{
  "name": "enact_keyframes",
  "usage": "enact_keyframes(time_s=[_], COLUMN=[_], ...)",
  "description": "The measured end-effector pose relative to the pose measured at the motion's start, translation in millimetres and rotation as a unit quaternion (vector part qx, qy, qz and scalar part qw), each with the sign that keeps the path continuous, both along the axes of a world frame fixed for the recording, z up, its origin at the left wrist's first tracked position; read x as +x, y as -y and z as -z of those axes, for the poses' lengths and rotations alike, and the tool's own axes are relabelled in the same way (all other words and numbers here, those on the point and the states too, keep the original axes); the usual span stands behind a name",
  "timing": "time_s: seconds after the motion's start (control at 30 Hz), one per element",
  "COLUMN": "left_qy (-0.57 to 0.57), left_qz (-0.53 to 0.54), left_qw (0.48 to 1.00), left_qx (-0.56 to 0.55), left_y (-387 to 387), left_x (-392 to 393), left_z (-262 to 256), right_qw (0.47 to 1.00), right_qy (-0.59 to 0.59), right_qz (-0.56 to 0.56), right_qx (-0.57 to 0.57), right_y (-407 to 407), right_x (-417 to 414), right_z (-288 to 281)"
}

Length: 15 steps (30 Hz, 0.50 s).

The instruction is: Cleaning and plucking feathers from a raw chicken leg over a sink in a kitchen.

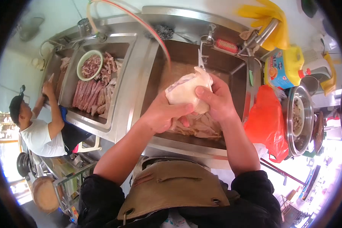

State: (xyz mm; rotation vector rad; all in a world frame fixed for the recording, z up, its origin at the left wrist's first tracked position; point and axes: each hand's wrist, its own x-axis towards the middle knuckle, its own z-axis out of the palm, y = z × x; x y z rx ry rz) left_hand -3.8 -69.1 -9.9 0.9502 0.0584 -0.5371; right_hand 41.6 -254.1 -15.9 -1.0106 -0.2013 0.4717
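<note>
Both my hands hold a pale piece of raw poultry [185, 91] above a steel sink basin [159, 51]. My left hand [162, 112] grips its left and lower side, the thumb across the front. At its right side is my right hand [218, 98], thumb pressed on the skin. The metal blades of scissors [201, 61] stick up just behind the meat; their handles are hidden, perhaps within my right hand. Below my hands, more pale meat pieces [199, 126] lie in brownish water. A red-striped hose [142, 20] arches into the basin.
The left sink [122, 71] holds cut meat and a green bowl [100, 64] of meat chunks. A co-worker [41, 125] reaches into the far-left basin. At right stand a red plastic bag [266, 122], a yellow jug [295, 61] and a steel bowl [309, 114]. A faucet [252, 41] rises behind.
</note>
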Motion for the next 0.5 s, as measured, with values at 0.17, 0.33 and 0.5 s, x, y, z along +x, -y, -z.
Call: enact_keyframes(time_s=[0.17,0.33,0.5], left_qy=[-0.039,-0.079,-0.061], left_qz=[-0.052,-0.075,-0.083], left_qw=[0.998,0.994,0.995], left_qx=[-0.02,0.022,-0.009], left_y=[-2.9,-0.9,-5.7], left_x=[-4.8,-5.7,-12.6], left_z=[-9.3,-15.6,-12.9], right_qw=[0.964,0.72,0.564], right_qy=[-0.002,0.513,0.537], right_qz=[0.16,0.165,0.101], right_qx=[-0.213,-0.438,-0.62], right_y=[2.1,5.8,19.9], right_x=[-4.2,-33.9,-23.9], right_z=[-4.6,-20.1,-24.7])
